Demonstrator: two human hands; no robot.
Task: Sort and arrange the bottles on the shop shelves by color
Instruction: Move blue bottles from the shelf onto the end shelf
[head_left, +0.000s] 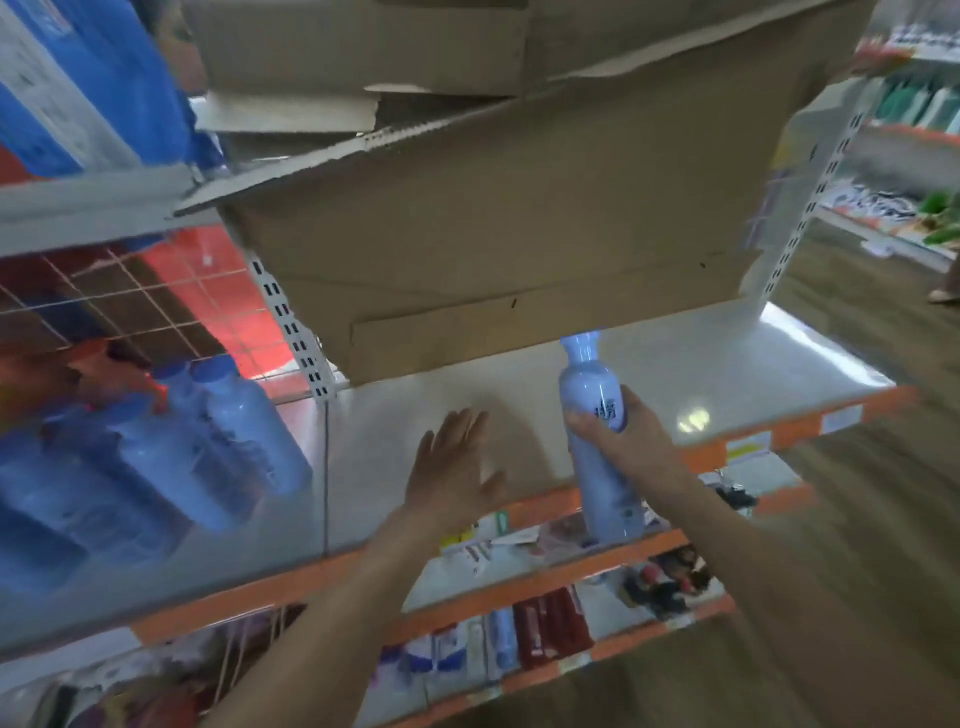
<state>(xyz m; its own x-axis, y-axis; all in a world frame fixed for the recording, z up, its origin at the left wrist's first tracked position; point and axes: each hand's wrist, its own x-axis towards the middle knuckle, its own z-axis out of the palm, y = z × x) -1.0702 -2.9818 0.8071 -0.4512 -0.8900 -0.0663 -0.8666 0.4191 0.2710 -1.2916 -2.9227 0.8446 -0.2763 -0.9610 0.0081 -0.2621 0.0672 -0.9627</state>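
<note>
A white shelf (675, 374) carries a large cardboard box (493, 234). In front of the box, the right hand (628, 436) grips a pale blue bottle (597, 441) upright. The left hand (457, 462) hovers beside it, fingers spread. Blurred blue bottles (208, 441), apparently capped, stand left of the box.

Bright indoor light, glare patch on shelf (691, 415), heavy motion blur, wide-angle edge warp.

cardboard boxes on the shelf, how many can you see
2: a large cardboard box standing at the back of the shelf, and a smaller box stacked on top of it. More may be hidden behind.
</note>
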